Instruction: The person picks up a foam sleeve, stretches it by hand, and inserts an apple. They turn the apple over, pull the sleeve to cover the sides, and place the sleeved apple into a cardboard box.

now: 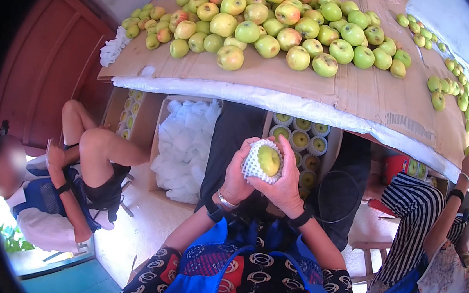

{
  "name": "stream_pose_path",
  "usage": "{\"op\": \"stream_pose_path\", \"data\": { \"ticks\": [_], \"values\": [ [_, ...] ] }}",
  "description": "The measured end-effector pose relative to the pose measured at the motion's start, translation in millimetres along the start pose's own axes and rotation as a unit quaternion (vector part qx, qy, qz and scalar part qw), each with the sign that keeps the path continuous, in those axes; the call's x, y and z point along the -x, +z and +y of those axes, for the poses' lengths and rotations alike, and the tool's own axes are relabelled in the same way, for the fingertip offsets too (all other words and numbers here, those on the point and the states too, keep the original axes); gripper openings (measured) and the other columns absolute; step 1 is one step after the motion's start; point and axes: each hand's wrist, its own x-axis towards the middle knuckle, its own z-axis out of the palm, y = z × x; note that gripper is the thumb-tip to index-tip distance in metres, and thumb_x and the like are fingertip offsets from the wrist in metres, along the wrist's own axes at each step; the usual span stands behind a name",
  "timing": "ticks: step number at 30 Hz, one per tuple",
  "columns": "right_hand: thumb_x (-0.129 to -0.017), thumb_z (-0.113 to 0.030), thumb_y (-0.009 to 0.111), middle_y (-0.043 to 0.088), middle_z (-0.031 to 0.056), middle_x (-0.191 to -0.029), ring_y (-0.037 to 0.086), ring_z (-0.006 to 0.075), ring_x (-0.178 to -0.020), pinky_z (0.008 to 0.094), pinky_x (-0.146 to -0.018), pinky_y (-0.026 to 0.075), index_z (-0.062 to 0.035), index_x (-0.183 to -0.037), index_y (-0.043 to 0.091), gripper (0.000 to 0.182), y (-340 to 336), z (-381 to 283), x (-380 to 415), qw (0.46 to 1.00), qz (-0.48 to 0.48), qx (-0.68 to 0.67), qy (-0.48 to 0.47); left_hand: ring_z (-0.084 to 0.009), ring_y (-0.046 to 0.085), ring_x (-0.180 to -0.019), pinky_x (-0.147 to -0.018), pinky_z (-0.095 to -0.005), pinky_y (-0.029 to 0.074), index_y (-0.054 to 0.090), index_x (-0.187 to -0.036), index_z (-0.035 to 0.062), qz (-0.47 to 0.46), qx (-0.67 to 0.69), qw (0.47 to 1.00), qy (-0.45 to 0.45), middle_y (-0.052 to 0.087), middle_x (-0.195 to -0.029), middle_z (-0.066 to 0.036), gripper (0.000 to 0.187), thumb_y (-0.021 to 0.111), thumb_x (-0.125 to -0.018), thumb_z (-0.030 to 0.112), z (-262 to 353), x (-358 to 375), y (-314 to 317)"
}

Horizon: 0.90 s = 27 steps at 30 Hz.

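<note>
Both my hands are cupped around one green-yellow apple (269, 159) held in front of my chest. A white foam net sleeve (252, 165) covers its left and lower side. My left hand (237, 175) grips the netted side. My right hand (288, 183) wraps the other side, thumb over the top. A large heap of green and yellow apples (280, 21) lies on cardboard (364, 91) on the table above.
Below the table stand a box of white foam nets (185, 142) and a box of wrapped apples (302, 144). A seated person (73, 176) is at the left. Another person in a striped top (419, 221) reaches up to the table at the right.
</note>
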Motion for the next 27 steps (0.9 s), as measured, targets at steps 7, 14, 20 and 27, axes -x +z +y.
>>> {"op": "stream_pose_path", "data": {
  "ticks": [7,14,20,27],
  "values": [
    [-0.056,-0.032,0.08,0.05,0.0171,-0.114,0.046,0.0329,-0.105,0.0409,-0.092,0.038,0.0005,-0.129,0.035,0.092,-2,3,-4,0.998,0.002,0.039,-0.044,-0.0211,0.05,-0.11,-0.098,-0.0358,0.037,0.044,-0.116,0.0068,0.001,0.062,0.998,-0.033,0.05,-0.119,-0.009,0.031,0.033,-0.093,0.025,-4,0,-9],
    [-0.055,-0.031,0.081,0.052,0.0185,-0.11,0.05,0.0325,-0.103,0.0423,-0.093,0.037,0.0004,-0.124,0.04,0.086,-25,-3,-8,0.994,0.028,0.085,-0.06,-0.0211,0.048,-0.115,-0.096,-0.0391,0.04,0.042,-0.126,0.0062,-0.034,-0.029,0.993,-0.11,0.049,-0.125,-0.009,0.048,0.035,-0.094,0.041,16,0,-6],
    [-0.052,-0.03,0.082,0.051,0.017,-0.113,0.049,0.0287,-0.107,0.0479,-0.098,0.027,-0.0013,-0.121,0.04,0.085,-23,8,-11,0.952,-0.054,0.24,-0.182,-0.0196,0.052,-0.112,-0.094,-0.0398,0.043,0.041,-0.127,0.0059,-0.011,-0.162,0.978,-0.134,0.051,-0.122,-0.008,0.046,0.05,-0.091,0.033,14,5,2],
    [-0.064,-0.026,0.075,0.044,0.0183,-0.128,0.041,0.0318,-0.121,0.0424,-0.103,0.027,-0.0003,-0.132,0.031,0.085,-30,4,-12,0.995,-0.019,0.055,-0.076,-0.0201,0.053,-0.11,-0.095,-0.038,0.043,0.046,-0.123,0.0048,0.064,-0.038,0.991,-0.108,0.055,-0.118,-0.008,0.041,0.051,-0.09,0.028,4,-1,-7]
  ]
}}
